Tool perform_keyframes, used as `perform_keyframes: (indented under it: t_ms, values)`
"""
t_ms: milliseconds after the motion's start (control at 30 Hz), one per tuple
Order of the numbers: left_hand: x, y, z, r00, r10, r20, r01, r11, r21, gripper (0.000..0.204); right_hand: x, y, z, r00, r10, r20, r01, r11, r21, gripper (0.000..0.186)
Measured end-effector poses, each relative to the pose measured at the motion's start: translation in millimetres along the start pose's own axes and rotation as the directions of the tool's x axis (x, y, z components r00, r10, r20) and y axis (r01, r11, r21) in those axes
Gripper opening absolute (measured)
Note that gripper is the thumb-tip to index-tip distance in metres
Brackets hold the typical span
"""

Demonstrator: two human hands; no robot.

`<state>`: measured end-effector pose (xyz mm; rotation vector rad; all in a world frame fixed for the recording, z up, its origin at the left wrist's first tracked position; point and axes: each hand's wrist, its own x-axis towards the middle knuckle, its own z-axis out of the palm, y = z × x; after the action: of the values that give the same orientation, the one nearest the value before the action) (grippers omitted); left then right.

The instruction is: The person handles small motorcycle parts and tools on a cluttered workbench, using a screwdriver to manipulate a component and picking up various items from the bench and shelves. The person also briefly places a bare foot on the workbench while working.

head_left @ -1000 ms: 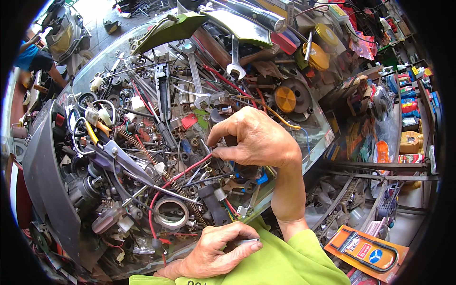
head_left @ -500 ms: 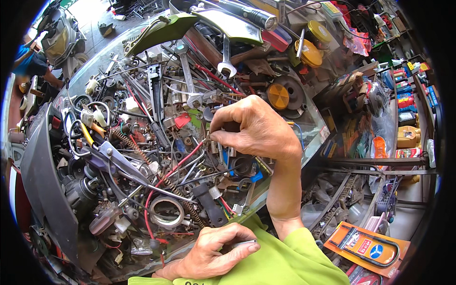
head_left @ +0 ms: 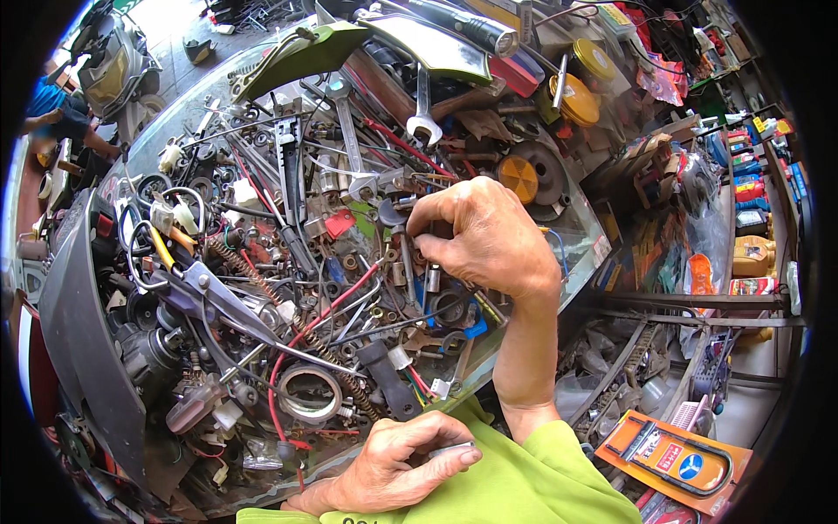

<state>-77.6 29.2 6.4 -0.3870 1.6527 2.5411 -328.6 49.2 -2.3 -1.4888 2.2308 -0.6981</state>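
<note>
l hand [head_left: 406, 463] is at the near edge of the counter [head_left: 583, 246], fingers curled, a small grey piece [head_left: 452, 450] held vs the thumb. r hand [head_left: 491, 237] is over the pile of parts [head_left: 271, 236] nr the right end, fingers bent; can't tell from here if they grip the metal rod [head_left: 408, 267] just below the tips. red tube [head_left: 334, 306] runs from the near edge to abt mid-counter, past a tape roll [head_left: 286, 393].

The upper wrench [head_left: 424, 113] looked like smooth, shiny metal, the coil spring [head_left: 236, 264] dull, rough metal. The dark panel [head_left: 83, 349] was matt plastic, the amber reflector [head_left: 517, 180] glossy plastic, the sleeve [head_left: 559, 463] matt cloth, the table [head_left: 583, 249] smooth glass.
</note>
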Motion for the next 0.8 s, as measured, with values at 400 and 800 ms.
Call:
perform_keyframes:
  t_ms: [400, 800]
  values:
    - [1.6, -2.2, -2.1, 0.999, -0.030, -0.038, 0.029, 0.999, -0.029, 0.015, -5.2, -11.2, 20.6, 0.988, -0.114, -0.105, 0.096, 0.982, -0.163, 0.018]
    - [4.5, 7.6, 19.8, 0.968, -0.183, -0.174, 0.132, 0.954, -0.268, 0.005, -5.3, -17.0, 48.6, 0.977, -0.073, -0.198, 0.032, 0.979, -0.201, 0.012]
